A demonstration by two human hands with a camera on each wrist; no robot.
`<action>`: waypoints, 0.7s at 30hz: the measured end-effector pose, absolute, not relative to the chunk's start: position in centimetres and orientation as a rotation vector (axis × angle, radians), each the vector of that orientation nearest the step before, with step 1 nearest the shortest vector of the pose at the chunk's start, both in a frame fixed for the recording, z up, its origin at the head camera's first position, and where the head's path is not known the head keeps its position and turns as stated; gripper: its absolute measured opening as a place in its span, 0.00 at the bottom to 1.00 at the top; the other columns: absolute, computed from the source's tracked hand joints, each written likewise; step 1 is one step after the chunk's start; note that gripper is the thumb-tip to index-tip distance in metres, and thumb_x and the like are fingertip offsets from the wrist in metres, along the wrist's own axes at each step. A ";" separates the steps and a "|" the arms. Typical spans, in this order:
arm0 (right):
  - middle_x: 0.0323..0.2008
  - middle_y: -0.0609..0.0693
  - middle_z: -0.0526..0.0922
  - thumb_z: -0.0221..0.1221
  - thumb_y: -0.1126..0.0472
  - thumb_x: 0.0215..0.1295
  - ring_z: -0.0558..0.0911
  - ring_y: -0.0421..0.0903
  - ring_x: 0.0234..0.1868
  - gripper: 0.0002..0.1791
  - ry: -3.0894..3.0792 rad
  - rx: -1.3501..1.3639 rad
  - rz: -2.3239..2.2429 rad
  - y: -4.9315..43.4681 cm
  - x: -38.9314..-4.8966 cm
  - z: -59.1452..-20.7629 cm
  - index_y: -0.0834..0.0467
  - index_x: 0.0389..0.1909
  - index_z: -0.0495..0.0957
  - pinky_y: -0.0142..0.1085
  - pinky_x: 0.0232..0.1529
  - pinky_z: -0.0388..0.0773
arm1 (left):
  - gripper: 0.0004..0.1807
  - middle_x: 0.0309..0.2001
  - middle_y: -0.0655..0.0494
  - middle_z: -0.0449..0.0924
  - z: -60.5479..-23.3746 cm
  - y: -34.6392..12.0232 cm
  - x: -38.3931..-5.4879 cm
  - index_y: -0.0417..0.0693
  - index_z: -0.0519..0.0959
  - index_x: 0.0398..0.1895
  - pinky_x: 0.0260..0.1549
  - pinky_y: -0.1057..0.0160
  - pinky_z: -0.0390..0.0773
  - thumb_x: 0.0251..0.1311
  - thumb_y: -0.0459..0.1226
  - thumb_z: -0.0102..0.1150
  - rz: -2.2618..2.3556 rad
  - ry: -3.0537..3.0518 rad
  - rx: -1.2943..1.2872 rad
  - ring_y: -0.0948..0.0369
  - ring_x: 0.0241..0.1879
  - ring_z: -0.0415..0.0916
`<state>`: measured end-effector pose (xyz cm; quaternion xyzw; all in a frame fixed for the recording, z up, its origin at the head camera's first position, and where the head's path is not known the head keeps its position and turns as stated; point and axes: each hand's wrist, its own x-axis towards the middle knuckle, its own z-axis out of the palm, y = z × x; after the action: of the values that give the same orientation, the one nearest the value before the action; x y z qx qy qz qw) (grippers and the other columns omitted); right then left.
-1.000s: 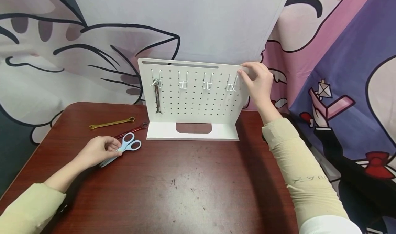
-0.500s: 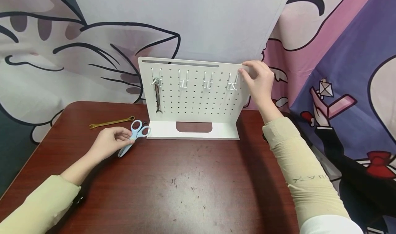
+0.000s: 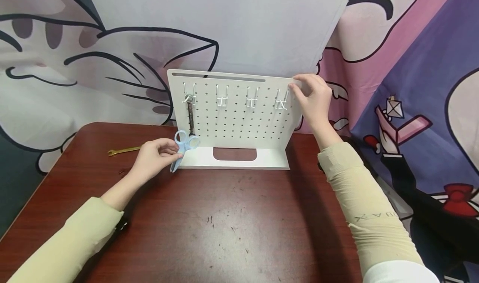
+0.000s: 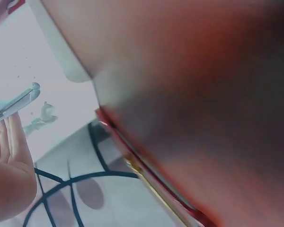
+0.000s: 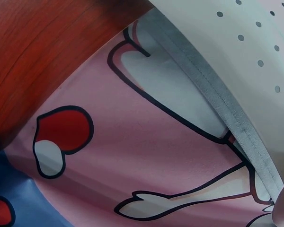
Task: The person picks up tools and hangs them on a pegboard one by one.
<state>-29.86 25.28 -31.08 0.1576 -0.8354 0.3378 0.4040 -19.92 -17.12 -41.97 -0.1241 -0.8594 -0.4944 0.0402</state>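
Scissors (image 3: 182, 147) shifted right, now at lower-left corner of pegboard (image 3: 235, 113), pinched by left hand (image 3: 155, 156). Right hand (image 3: 313, 98) grips pegboard's upper-right corner. Dark wrench (image 3: 191, 118) hangs on pegboard's left.

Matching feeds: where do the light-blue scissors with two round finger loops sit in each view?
Head: the light-blue, two-looped scissors, left of centre, pinched by the left hand.
Left wrist: the scissors at the left edge, near mid-height.
Right wrist: not in it.
Shared landmark: the white perforated pegboard, central in head, left in left wrist, upper right in right wrist.
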 end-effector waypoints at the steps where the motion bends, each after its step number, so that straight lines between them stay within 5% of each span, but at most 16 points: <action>1: 0.44 0.62 0.91 0.73 0.63 0.67 0.87 0.58 0.51 0.12 -2.110 0.395 0.855 25.3 -29.8 -31.1 0.65 0.46 0.89 0.41 0.55 0.77 | 0.14 0.42 0.32 0.88 -41.8 -16.8 -20.1 0.28 0.84 0.45 0.36 0.83 0.81 0.59 0.27 0.75 -1.528 -2.622 -0.383 0.84 0.32 0.78; 21: 0.43 0.62 0.91 0.73 0.63 0.66 0.86 0.59 0.49 0.12 -2.100 0.414 0.837 25.4 -29.9 -31.2 0.65 0.46 0.89 0.41 0.52 0.77 | 0.13 0.46 0.27 0.87 -40.2 -9.0 -22.4 0.25 0.83 0.46 0.41 0.80 0.83 0.60 0.23 0.73 -1.855 -2.287 -0.365 0.82 0.34 0.81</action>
<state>-29.89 25.37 -31.18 0.1644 -0.8336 0.3322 0.4094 -22.40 -9.01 -40.18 -0.1225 -0.7679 -0.6227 0.0869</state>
